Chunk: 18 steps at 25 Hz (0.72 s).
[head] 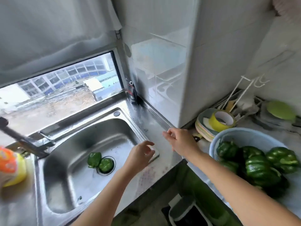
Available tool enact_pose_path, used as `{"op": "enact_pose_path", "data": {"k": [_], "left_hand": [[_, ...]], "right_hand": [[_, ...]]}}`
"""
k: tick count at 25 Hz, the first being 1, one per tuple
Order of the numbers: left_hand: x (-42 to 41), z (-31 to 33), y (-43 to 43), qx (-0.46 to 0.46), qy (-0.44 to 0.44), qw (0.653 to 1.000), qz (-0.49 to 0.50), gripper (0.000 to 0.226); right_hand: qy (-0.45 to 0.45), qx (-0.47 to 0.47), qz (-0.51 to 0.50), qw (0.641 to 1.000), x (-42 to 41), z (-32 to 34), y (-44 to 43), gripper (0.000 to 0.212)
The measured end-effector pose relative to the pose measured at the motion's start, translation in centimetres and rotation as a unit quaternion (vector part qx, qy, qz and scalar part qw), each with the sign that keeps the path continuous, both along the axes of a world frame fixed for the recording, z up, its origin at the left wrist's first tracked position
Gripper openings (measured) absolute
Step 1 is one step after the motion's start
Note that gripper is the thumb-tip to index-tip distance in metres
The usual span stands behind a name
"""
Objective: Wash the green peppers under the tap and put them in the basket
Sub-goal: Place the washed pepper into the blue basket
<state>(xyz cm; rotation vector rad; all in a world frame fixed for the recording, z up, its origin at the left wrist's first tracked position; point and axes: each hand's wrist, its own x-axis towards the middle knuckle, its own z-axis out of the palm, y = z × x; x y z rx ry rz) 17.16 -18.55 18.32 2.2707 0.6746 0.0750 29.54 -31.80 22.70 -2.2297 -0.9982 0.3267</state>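
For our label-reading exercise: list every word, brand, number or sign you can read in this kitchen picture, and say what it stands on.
No text here can be read.
On the dark pouch: a red label, too blurred to read.
On the orange and yellow bottle: print too blurred to read.
On the yellow tape roll: no print shows.

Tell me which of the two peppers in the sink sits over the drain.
The right-hand pepper, sitting inside the drain ring; the left-hand pepper lies beside it on the sink floor.

Dark green peppers [259, 167], pale blue basket [244, 133], yellow tape roll [219, 123]
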Motion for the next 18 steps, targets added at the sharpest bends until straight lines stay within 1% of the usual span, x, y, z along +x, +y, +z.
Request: {"op": "enact_pose_path", "data": {"k": [3,5,7,9,12,14,15,16,18], "left_hand": [[-5.8,-1.1,4.8,0.0,0.026,0.992,0.121,0.014],[-8.8,-1.9,6.8,-0.004,0.044,0.986,0.164,0.008],[-12.9,-3.1,10.1,0.004,0.068,0.972,0.227,0.012],[-16.8,-4.2,13.5,0.025,0.101,0.96,0.259,0.018],[-21.5,-6.0,17.4,0.04,0.163,0.953,0.254,0.027],[-23.9,-7.2,19.9,0.085,0.243,0.94,0.226,0.034],[-25.1,-7.6,21.1,0.102,0.285,0.93,0.21,0.038],[-26.1,-8.0,22.0,0.107,0.325,0.92,0.191,0.043],[-27.9,-8.8,23.1,0.106,0.37,0.91,0.151,0.05]], "right_hand": [[-0.008,-0.04,0.089,0.995,-3.5,-1.4,7.7,0.045],[0.008,-0.053,0.092,0.994,-5.0,-2.6,10.7,0.046],[0.027,-0.07,0.128,0.989,-7.2,-4.8,15.5,0.037],[0.059,-0.093,0.168,0.98,-9.3,-7.2,20.0,0.027],[0.094,-0.139,0.192,0.967,-11.5,-11.1,25.3,0.02],[0.111,-0.18,0.194,0.958,-12.6,-13.6,28.4,0.015],[0.119,-0.196,0.191,0.954,-13.1,-14.6,29.9,0.011],[0.124,-0.21,0.188,0.951,-13.4,-15.5,31.1,0.012],[0.108,-0.251,0.198,0.941,-13.9,-17.1,33.1,0.033]]}}
